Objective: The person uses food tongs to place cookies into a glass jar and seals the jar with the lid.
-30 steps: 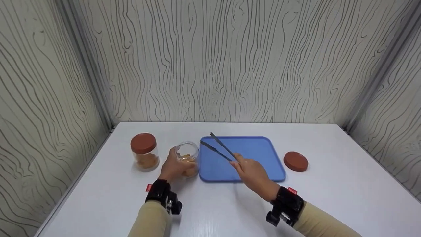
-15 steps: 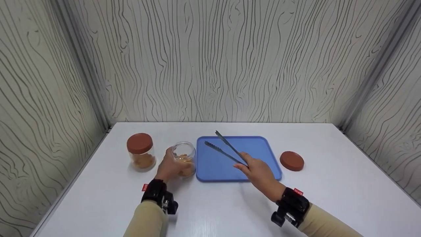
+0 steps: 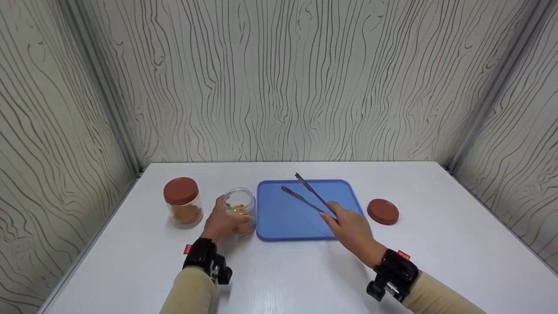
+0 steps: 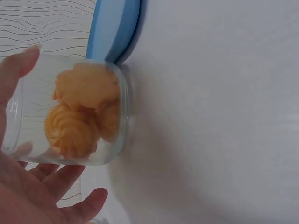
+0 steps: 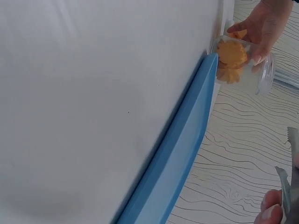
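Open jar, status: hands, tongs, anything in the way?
Left hand grips open jar, cookies inside. Right hand holds tongs, tips apart above blue tray, clear of jar. Nothing between tongs and jar mouth.

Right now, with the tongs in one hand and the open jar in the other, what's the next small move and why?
Probably swing the tongs left and dip their tips into the open jar. The right hand holds them open above the blue tray, which is bare, while the left hand steadies the lidless jar of cookies beside it.
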A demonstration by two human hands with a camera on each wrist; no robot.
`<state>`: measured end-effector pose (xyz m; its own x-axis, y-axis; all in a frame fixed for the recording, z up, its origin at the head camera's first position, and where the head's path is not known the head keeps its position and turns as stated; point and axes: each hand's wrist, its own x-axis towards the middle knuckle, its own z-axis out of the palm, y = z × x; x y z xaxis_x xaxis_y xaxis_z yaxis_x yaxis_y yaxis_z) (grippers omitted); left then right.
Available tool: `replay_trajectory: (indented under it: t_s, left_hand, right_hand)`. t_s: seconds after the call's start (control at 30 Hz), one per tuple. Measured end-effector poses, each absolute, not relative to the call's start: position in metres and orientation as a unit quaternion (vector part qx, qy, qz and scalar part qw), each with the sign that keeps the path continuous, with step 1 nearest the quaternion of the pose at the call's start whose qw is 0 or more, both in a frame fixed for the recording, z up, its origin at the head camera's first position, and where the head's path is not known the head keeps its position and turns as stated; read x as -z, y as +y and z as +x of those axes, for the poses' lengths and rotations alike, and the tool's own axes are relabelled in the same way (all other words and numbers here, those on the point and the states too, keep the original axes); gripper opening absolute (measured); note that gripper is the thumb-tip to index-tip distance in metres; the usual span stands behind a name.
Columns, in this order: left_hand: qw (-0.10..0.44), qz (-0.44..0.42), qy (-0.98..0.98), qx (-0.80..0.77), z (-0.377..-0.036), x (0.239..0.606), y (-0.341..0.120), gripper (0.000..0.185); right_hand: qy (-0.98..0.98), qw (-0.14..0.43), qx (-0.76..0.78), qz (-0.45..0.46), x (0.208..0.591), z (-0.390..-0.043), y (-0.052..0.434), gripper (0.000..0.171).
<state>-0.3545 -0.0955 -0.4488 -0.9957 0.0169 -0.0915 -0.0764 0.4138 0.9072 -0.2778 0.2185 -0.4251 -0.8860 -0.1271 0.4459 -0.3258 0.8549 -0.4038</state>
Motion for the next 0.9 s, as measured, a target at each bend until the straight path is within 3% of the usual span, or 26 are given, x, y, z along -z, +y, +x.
replay_trajectory:
  t_s: [0.47, 0.9]
  left_hand:
    - [0.037, -0.018, 0.843, -0.537, -0.355, 0.450, -0.095, 0.103]
    - [0.035, -0.013, 0.847, -0.531, -0.353, 0.449, -0.097, 0.106]
  right_hand:
    - [-0.931, 0.267, -0.216, 0.126, 0.432, -0.276, 0.237, 0.033]
    - [-0.934, 0.270, -0.206, 0.112, 0.440, -0.273, 0.262, 0.031]
